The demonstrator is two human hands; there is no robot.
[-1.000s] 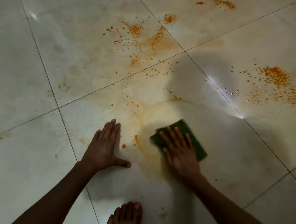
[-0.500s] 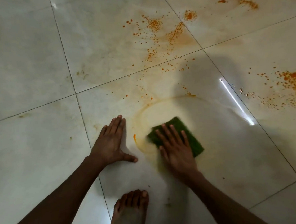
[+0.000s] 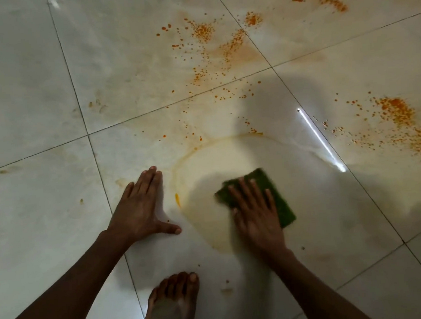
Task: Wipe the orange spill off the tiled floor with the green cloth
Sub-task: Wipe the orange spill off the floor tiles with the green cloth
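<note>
My right hand (image 3: 257, 215) lies flat with spread fingers on the green cloth (image 3: 282, 204), pressing it against the pale tiled floor (image 3: 24, 82). The cloth sits inside a wiped patch ringed by a thin orange smear (image 3: 179, 167). My left hand (image 3: 139, 207) is planted palm-down on the floor, fingers together, holding nothing. Orange spill speckles (image 3: 221, 42) spread over the tiles further ahead, and a dense orange patch (image 3: 398, 118) lies to the right. More orange spots (image 3: 333, 2) sit at the top right.
My bare foot (image 3: 174, 304) stands on the tile just below the hands. Dark grout lines (image 3: 81, 115) cross the floor. A bright light reflection (image 3: 320, 141) streaks the glossy tile right of the cloth.
My right hand has slid the cloth to the right, away from the orange ring's left edge. The left hand has stayed planted. The view has shifted slightly.
</note>
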